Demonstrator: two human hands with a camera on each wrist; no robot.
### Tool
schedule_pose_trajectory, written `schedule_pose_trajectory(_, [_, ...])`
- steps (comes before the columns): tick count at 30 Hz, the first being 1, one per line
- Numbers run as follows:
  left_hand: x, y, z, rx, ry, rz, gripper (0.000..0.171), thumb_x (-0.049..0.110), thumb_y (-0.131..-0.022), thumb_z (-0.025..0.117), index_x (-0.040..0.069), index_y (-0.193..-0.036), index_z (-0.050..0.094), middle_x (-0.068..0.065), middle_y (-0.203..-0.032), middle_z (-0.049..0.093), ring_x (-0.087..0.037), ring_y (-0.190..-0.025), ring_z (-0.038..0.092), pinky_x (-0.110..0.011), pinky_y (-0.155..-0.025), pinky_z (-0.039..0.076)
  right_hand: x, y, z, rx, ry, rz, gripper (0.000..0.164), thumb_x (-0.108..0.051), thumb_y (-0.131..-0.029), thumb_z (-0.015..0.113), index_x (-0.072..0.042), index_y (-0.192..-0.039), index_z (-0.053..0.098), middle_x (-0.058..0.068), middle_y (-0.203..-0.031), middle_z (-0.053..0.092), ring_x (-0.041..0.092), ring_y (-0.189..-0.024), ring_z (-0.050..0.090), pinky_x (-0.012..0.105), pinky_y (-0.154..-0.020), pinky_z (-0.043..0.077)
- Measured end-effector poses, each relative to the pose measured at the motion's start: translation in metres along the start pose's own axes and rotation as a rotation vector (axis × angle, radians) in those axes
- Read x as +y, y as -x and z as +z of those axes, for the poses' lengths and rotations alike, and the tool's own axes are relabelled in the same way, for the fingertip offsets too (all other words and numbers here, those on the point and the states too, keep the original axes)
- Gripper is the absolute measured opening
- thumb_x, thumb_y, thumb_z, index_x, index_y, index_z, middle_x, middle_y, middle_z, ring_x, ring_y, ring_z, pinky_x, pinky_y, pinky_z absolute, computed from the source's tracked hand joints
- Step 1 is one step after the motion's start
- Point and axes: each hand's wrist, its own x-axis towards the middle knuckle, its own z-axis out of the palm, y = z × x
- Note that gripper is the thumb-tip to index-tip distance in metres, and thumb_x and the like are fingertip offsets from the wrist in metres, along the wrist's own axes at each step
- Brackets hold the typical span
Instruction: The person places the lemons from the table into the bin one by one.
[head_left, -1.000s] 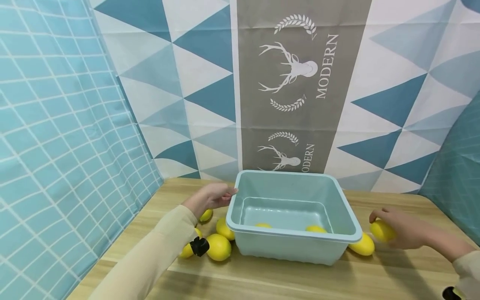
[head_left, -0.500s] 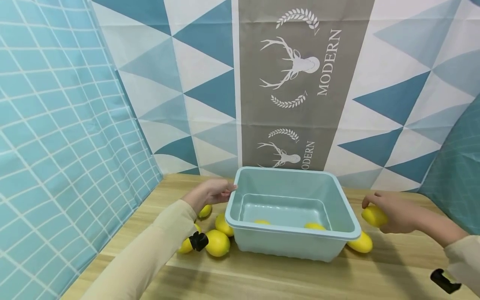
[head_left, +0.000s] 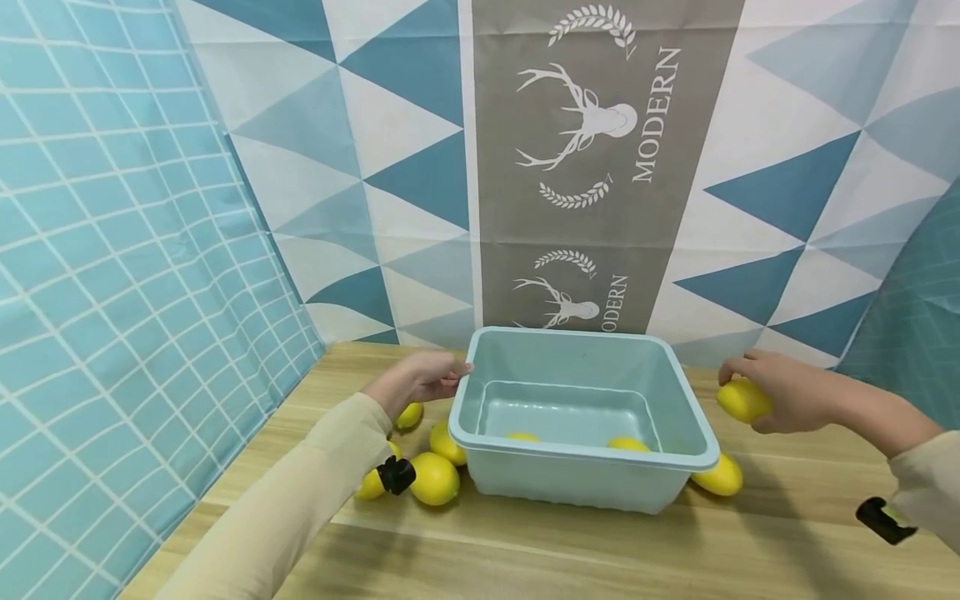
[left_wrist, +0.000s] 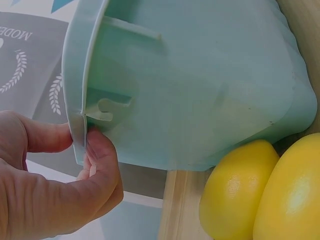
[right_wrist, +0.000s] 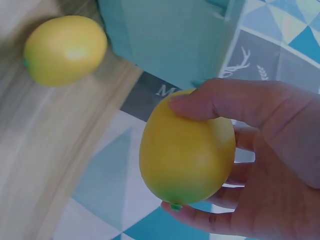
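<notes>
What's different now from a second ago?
The right hand has raised its yellow lemon higher and slightly left, toward the bin. Nothing was newly grasped or let go. The left hand still pinches the bin's rim; the other lemons stayed put.

I see a wood-grain tabletop [head_left: 525,550] up against a blue-and-white triangle-print backdrop [head_left: 405,183] with a taupe MODERN deer panel [head_left: 585,158], pale-blue grid sheet [head_left: 112,233] at left, darker teal sheet [head_left: 918,308] at right, soft shadows on the wood.
</notes>
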Motion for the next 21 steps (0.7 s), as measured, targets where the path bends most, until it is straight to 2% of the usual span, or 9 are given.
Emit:
schedule_pose_trajectory(8, [0.003, 0.000, 0.000, 0.018, 0.000, -0.018, 0.018, 0.006, -0.095, 0.053, -0.003, -0.111, 0.053, -0.005, -0.093, 0.050, -0.011, -0.077, 0.053, -0.015, -0.066, 0.053, -0.007, -0.008, -0.019, 0.003, 0.023, -0.011, 0.054, -0.011, -0.062, 0.087, -0.008, -0.107, 0.057, 0.002, -0.095, 0.059, 0.012, -0.080, 0.050, 0.030, -0.066, 0.052])
schedule_pose_trajectory(15, [0.005, -0.001, -0.002, 0.011, 0.006, -0.029, 0.027, 0.006, -0.096, 0.052, -0.005, -0.120, 0.050, -0.007, -0.097, 0.051, -0.012, -0.082, 0.054, -0.015, -0.067, 0.054, -0.010, -0.012, -0.028, 0.021, 0.034, -0.023, 0.055, -0.010, -0.061, 0.088, -0.011, -0.105, 0.055, 0.000, -0.095, 0.058, 0.012, -0.082, 0.050, 0.029, -0.067, 0.052])
schedule_pose_trajectory(21, [0.003, -0.002, 0.000, 0.021, 0.015, -0.044, 0.028, 0.006, -0.095, 0.053, -0.005, -0.120, 0.051, -0.007, -0.097, 0.051, -0.012, -0.081, 0.054, -0.015, -0.067, 0.054, -0.016, -0.015, -0.033, 0.021, -0.005, -0.032, 0.054, -0.006, -0.062, 0.085, -0.013, -0.105, 0.054, -0.001, -0.092, 0.055, 0.012, -0.082, 0.048, 0.025, -0.067, 0.051])
